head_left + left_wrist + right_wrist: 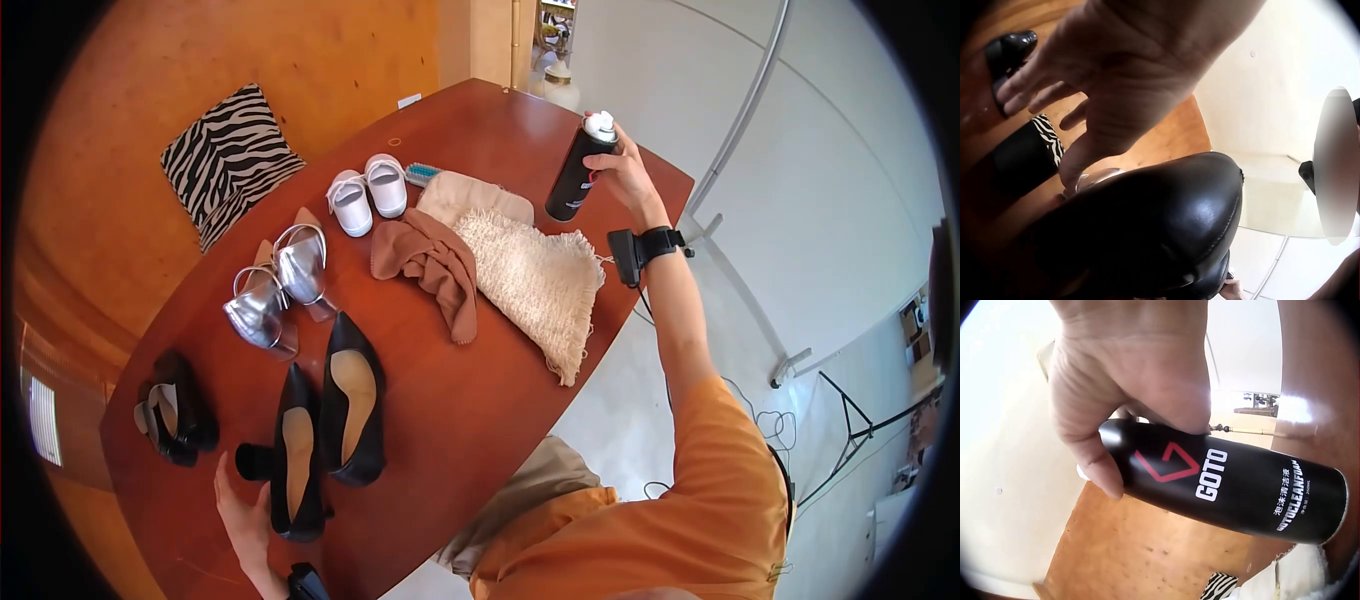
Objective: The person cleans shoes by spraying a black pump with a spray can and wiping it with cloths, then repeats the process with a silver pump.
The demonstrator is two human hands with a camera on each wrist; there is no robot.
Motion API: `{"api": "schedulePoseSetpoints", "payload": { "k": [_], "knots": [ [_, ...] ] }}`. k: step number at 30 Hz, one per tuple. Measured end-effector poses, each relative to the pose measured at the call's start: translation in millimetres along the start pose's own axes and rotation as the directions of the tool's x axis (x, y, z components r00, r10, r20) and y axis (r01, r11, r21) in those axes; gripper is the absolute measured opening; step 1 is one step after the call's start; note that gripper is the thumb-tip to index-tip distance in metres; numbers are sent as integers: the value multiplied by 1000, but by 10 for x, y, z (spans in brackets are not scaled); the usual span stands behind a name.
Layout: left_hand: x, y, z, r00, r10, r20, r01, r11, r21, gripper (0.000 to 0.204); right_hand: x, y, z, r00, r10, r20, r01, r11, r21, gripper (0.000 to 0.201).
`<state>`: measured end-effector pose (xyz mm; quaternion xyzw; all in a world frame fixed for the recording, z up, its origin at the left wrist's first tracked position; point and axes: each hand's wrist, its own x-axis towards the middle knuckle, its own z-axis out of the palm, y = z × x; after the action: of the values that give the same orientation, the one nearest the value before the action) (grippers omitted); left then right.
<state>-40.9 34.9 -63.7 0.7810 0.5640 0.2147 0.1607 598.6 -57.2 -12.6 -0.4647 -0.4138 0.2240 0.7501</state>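
Right grip (pixel 622 168) wrapped around a black spray can (pixel 577 172), held tilted above the far corner of the desk (pixel 470 400), white nozzle up. From the right wrist view, can (pixel 1229 484) reads "GOTO" in white with a red mark, thumb and fingers curled round its upper body; lettering unreadable from the head view. Left grip (pixel 240 515) low at the near edge, fingers relaxed and spread, just beside the heel of a black pump (pixel 297 460). From the left wrist view, spread fingers (pixel 1041 78) hovering over glossy black leather (pixel 1154 237); contact cannot be told. Only from the head: second black pump (pixel 353 395), silver sandals (pixel 277 290), white baby shoes (pixel 368 192), brown cloth (pixel 435 265), cream rug (pixel 540 280), zebra cushion (pixel 228 160).
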Motion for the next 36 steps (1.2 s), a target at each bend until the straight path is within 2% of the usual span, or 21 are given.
{"api": "schedulePoseSetpoints", "payload": {
  "k": [1,2,4,8,10,14,17,20,21,23,24,26,28,29,33,34,36],
  "knots": [
    [11,-14,28,998,52,-18,-52,999,12,67,6,3,-12,999,-2,37,2,1000,-1,68],
    [28,-22,53,999,49,-11,-49,999,17,67,13,8,-20,997,-5,75,5,1000,-2,67],
    [53,-24,93,999,15,37,-2,949,-316,59,6,16,-27,996,-1,87,1,1000,-5,68],
    [113,-175,210,1000,7,19,-2,962,-274,53,29,60,49,997,21,73,-21,1000,-12,66],
    [139,-269,247,997,73,10,-69,978,-195,53,70,123,58,998,25,66,-20,997,-80,61],
    [162,-172,277,1000,-16,-6,14,983,-182,53,171,295,16,999,41,2,-41,992,-116,55],
    [185,-206,318,996,72,-48,-78,989,-126,55,179,366,49,998,55,-25,-58,988,-146,55],
    [177,-75,283,1000,10,-13,-12,987,-162,57,227,425,-2,996,79,-51,-88,977,-196,55],
    [193,-76,278,1000,-2,-10,1,988,-157,57,263,450,-28,998,39,-52,-51,968,-248,55],
    [169,-99,253,945,295,-141,-277,952,132,53,287,493,-82,999,25,-20,-31,942,-334,55],
    [124,-85,211,956,264,-125,-247,959,141,53,295,504,-104,996,68,-53,-83,932,-353,58],
    [67,114,65,964,172,-203,-153,983,106,47,215,406,0,983,125,-131,-168,898,-407,71],
    [-3,348,-70,959,170,-227,-152,984,95,44,275,561,-128,996,34,-78,-59,935,-349,84],
    [-57,459,-132,946,196,-257,-182,980,76,41,231,504,-52,995,-2,-104,-41,911,-410,91],
    [-194,770,-292,954,193,-228,-199,980,-5,41,187,471,19,998,-39,-40,14,873,-487,95],
    [-202,789,-318,960,196,-200,-198,980,9,43,152,455,94,995,-87,-41,56,867,-495,96],
    [-140,757,-307,958,216,-188,-217,976,15,44,162,473,59,997,-44,-64,5,858,-514,96]
  ]
}}
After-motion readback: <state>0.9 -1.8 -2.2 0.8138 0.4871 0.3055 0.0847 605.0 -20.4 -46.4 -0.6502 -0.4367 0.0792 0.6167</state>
